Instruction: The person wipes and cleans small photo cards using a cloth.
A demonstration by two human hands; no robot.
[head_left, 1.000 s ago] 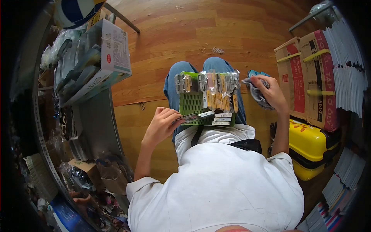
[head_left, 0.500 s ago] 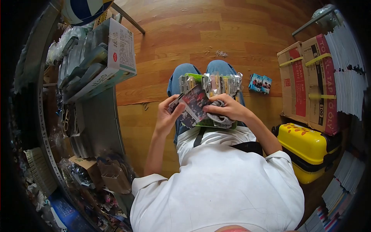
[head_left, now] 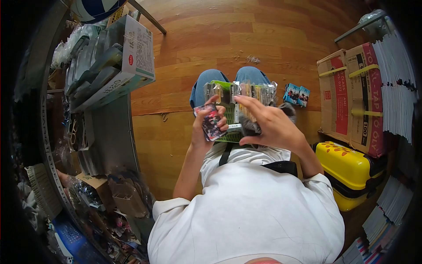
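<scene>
My left hand [head_left: 210,124] is closed around a small stack of printed picture cards [head_left: 212,121], the top one dark with red and white patches. Beside it, my right hand [head_left: 277,125] is raised over a green basket [head_left: 229,137] on my lap. Its thumb and index finger are spread apart. A crumpled grey cloth [head_left: 250,127] shows below that palm and past the knuckles, apparently held by the other fingers, which are hidden. Several clear-wrapped packs [head_left: 255,91] stand in a row in the basket, and a small white labelled strip [head_left: 235,126] lies near the cards.
Two blue picture packs [head_left: 296,95] lie on the wooden floor right of my knees. Cardboard boxes [head_left: 334,97], paper stacks [head_left: 398,105] and a yellow case [head_left: 340,165] line the right side. At left, a metal shelf holds a white box [head_left: 138,48] and bagged goods.
My right hand has come away from the cards and lifted, its thumb and index spreading, with the grey cloth shifting along. My left hand has moved slightly right and turned the cards more upright.
</scene>
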